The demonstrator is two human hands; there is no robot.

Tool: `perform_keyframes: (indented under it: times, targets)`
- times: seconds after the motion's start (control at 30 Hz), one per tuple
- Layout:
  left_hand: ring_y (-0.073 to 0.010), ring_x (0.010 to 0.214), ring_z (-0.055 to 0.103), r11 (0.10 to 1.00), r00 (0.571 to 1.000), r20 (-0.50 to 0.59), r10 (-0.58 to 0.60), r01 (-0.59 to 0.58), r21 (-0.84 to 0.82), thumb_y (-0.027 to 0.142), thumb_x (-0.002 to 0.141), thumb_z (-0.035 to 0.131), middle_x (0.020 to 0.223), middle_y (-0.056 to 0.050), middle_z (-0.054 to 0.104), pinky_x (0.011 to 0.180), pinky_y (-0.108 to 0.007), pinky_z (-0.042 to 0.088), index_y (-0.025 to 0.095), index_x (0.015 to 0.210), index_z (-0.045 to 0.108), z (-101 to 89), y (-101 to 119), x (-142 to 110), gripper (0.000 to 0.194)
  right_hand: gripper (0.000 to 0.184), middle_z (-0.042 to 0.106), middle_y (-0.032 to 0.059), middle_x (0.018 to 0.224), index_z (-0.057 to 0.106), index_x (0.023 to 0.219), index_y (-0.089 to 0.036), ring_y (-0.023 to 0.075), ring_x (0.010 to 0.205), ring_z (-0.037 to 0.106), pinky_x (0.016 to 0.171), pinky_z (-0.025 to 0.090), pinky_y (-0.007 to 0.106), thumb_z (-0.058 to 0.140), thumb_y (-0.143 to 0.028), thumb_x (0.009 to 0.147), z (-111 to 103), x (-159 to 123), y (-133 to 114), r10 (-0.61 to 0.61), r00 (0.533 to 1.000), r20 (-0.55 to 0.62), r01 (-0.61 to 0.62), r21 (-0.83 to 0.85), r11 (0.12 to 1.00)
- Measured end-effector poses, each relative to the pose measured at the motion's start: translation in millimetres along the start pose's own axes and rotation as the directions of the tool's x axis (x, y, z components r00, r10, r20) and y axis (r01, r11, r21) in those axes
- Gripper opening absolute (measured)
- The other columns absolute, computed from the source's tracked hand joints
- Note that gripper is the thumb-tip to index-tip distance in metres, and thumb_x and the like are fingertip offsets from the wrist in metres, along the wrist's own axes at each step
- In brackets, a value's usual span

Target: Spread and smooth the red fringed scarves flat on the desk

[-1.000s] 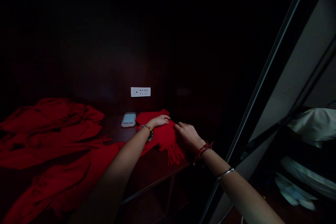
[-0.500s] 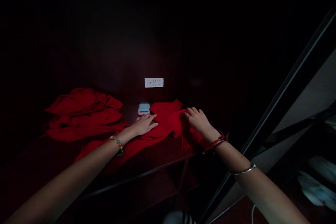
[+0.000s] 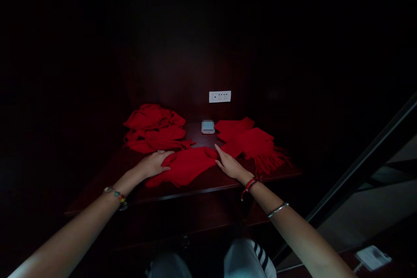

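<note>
Along the front of a dark reddish-brown wooden tabletop (image 3: 197, 132), a soft red cloth (image 3: 190, 167) lies loosely bunched between my two hands, near the front edge. My left hand (image 3: 153, 165) rests on the cloth's left end, thumb and fingers set apart; whether they pinch the fabric I cannot tell. My right hand (image 3: 230, 166) meets the cloth's right end with its fingers extended and its thumb spread away from them. The two hands stand well apart, with the cloth spanning the gap.

To the right, beyond my right hand, lies a folded red fabric piece with a fringed end (image 3: 257, 142), its fringe hanging toward the tabletop's front edge. To the left, behind my left hand, sits a crumpled heap of red fabric (image 3: 154, 127). Between these two, toward the back, lies a phone with a pale, lit screen (image 3: 208, 126); a white rectangular wall socket panel (image 3: 220, 96) is mounted above and slightly right of it.

I wear a multicoloured beaded bracelet (image 3: 115, 194) on my left wrist, and a red cord bracelet (image 3: 250, 183) and a silver bangle (image 3: 278, 210) on my right arm. Below the tabletop, my knees show in pale trousers with dark side stripes (image 3: 243, 259).
</note>
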State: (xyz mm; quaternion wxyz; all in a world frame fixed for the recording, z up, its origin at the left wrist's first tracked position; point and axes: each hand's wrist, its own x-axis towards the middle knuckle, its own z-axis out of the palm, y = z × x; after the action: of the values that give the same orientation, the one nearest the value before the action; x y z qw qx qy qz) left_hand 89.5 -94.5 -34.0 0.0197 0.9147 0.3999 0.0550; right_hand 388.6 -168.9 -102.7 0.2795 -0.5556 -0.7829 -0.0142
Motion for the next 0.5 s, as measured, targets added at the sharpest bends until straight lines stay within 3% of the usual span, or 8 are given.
perform_keyframes:
  times: [0.1,0.2,0.37,0.43,0.5]
  targets:
    - [-0.0209,0.099,0.051,0.986,0.975,-0.146,-0.165,0.163,-0.027,0.035,0.072,0.046,0.109,-0.007,0.057,0.083,-0.026,0.037,0.017,0.116,0.047,-19.6,-26,-1,0.047,0.061,0.043,0.0208,0.123,0.009,0.134,-0.005,0.0209,0.113,0.042,0.091,0.037,0.037,0.035,-0.018,0.081,1,-1,6,0.036,0.999,0.004,-0.036,0.032,0.999]
    - [-0.0187,0.089,0.054,0.939,0.898,-0.274,-0.344,0.329,-0.099,0.028,0.071,0.045,0.098,-0.003,0.061,0.076,-0.024,0.039,0.017,0.109,0.051,-47.2,-50,-6,0.040,0.058,0.045,0.0188,0.122,0.016,0.133,-0.007,0.0198,0.110,0.045,0.089,0.038,0.036,0.034,-0.010,0.078,2,0,7,0.053,0.998,-0.015,-0.053,0.027,0.998]
    - [-0.0134,0.093,0.048,0.934,0.798,-0.493,-0.346,0.343,-0.101,0.013,0.067,0.035,0.102,0.005,0.057,0.081,-0.021,0.035,0.019,0.099,0.049,-82.9,-66,-21,0.035,0.055,0.050,0.0160,0.119,0.035,0.126,-0.009,0.0174,0.107,0.048,0.089,0.039,0.032,0.034,0.001,0.072,1,0,7,0.089,0.996,-0.012,-0.089,-0.009,0.996]
    - [-0.0151,0.097,0.046,0.953,0.819,-0.503,-0.277,0.299,-0.037,0.013,0.066,0.035,0.105,0.003,0.055,0.085,-0.024,0.034,0.019,0.095,0.049,-83.1,-71,-22,0.033,0.050,0.053,0.0139,0.115,0.044,0.119,-0.010,0.0165,0.106,0.049,0.090,0.038,0.031,0.034,0.002,0.072,1,-1,8,0.090,0.996,0.010,-0.090,-0.029,0.996]
    - [-0.0168,0.097,0.046,0.977,0.902,-0.395,-0.174,0.207,0.042,0.013,0.061,0.036,0.102,-0.001,0.056,0.087,-0.025,0.034,0.019,0.089,0.051,-73.8,-81,-22,0.032,0.046,0.054,0.0131,0.114,0.050,0.114,-0.011,0.0159,0.107,0.048,0.091,0.037,0.030,0.035,0.002,0.072,1,-1,8,0.094,0.995,0.020,-0.093,-0.060,0.994]
